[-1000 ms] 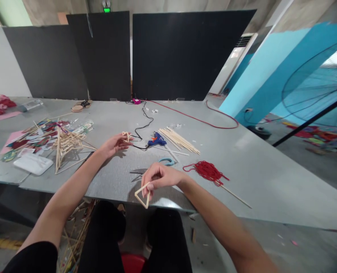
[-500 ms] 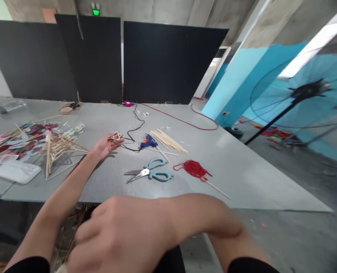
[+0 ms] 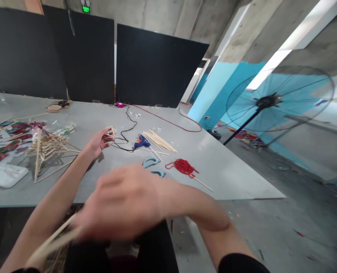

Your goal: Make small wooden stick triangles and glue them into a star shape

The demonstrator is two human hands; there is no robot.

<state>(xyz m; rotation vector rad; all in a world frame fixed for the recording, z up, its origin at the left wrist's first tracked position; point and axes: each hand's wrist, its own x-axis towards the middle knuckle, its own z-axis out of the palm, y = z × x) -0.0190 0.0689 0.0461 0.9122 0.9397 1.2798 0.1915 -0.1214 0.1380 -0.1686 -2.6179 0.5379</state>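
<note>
Left hand (image 3: 98,142) pinching small stick frame (image 3: 110,132) over grey table (image 3: 228,178); right hand (image 3: 123,204), blurred, gripping stick triangle (image 3: 53,240). Frames unjoined; glue gun (image 3: 141,141) untouched.

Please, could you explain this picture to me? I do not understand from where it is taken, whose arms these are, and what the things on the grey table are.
The picture comes from a camera worn on a person's head, looking forward and down, so the two bare arms belong to that person. There is no machine here.

The left hand reaches out over the grey table and holds a small frame of thin wooden sticks. The right hand is close to the camera and blurred; it holds a stick piece whose shape I cannot make out.

On the table lie a blue glue gun with a black cable, a bundle of loose sticks, light blue scissors partly hidden by the right hand, red yarn, and at the left a larger stick structure beside coloured paper pieces. A standing fan is at the right.
</note>
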